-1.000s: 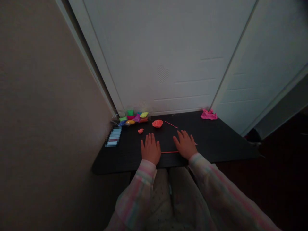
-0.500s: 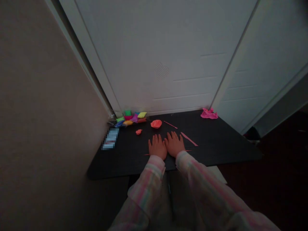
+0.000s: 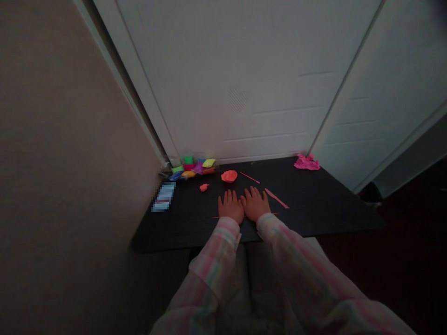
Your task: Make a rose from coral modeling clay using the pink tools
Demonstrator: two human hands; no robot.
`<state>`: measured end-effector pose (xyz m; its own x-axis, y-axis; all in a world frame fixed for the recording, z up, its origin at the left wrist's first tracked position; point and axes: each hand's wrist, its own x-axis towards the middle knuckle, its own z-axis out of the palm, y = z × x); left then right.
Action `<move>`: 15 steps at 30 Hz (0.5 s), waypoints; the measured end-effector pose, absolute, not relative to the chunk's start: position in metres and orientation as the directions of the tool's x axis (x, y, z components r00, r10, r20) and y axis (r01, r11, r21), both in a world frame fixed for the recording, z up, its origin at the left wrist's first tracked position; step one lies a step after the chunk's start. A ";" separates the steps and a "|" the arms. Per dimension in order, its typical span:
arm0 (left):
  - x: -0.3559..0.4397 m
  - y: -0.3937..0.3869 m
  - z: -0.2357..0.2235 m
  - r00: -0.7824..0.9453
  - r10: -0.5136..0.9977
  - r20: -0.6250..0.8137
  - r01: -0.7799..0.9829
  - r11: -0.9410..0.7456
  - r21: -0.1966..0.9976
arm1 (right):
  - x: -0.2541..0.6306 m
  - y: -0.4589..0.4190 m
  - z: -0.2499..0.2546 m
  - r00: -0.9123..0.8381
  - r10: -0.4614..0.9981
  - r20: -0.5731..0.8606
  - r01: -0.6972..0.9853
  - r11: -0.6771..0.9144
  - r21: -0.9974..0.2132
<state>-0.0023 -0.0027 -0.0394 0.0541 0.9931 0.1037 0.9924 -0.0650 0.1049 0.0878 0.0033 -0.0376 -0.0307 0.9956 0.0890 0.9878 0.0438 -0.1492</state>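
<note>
Orange modelling clay, pressed into a flat round (image 3: 229,176), sits just ahead of our left hand (image 3: 230,208) and right hand (image 3: 254,205), which lie flat, open and empty, side by side on the dark surface (image 3: 314,207). A thin orange strip (image 3: 274,213) runs under both palms, a pink strip (image 3: 276,198) lies just to the right, and colourful clay packets (image 3: 192,168) sit farther off.

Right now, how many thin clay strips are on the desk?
3: one strip beyond the left hand and right hand, one beside the right hand, one under both hands. More may be hidden.
</note>
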 end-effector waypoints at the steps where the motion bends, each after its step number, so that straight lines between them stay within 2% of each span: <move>1: -0.002 -0.007 -0.040 0.058 0.993 0.105 0.992 -0.069 0.103 | 0.088 -0.001 -0.038 -0.034 0.996 0.085 0.988 0.047 -0.146; 6: -0.001 -0.031 -0.040 0.067 0.992 0.109 0.993 -0.076 0.086 | 0.090 -0.023 -0.037 -0.044 0.998 0.049 0.992 0.050 -0.117; 15: -0.003 -0.057 -0.042 0.075 0.987 0.144 0.992 -0.088 0.087 | 0.093 -0.047 -0.042 -0.058 0.995 0.082 0.993 0.066 -0.094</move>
